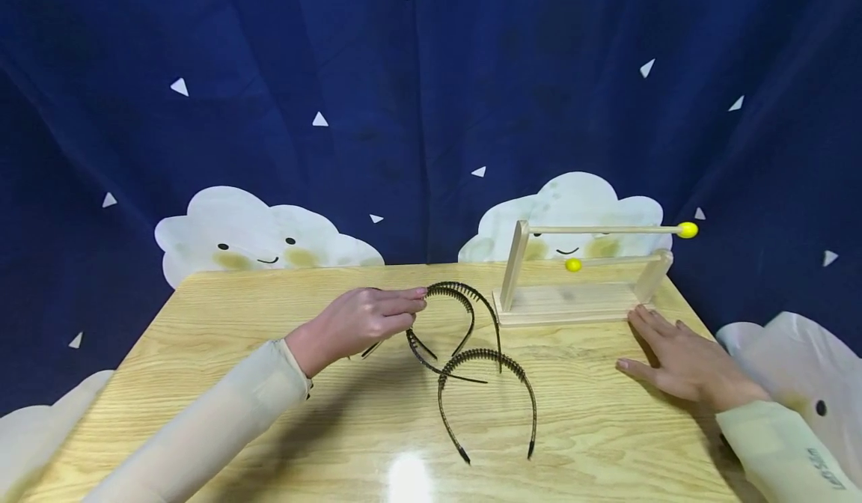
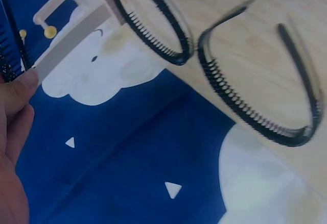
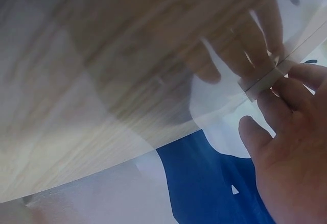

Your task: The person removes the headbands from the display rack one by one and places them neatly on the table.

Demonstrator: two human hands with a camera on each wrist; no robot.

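Over the middle of the table, my left hand (image 1: 367,316) pinches a dark toothed headband (image 2: 7,45) between thumb and fingers. Several dark headbands are around it. One headband (image 1: 483,354) lies nearest me, its ends toward me. Another headband (image 2: 260,124) shows at the right of the left wrist view; in the head view my left hand partly hides those behind it. My right hand (image 1: 687,357) has its fingers stretched out and touches the right end of a wooden stand (image 1: 572,310). The stand has two horizontal rods with yellow knobs (image 1: 688,230).
The light wood table (image 1: 202,406) ends at a back edge just behind the stand. Beyond it hangs a dark blue curtain (image 1: 377,54) with white triangles and smiling clouds. A bright light reflection lies on the table near its front.
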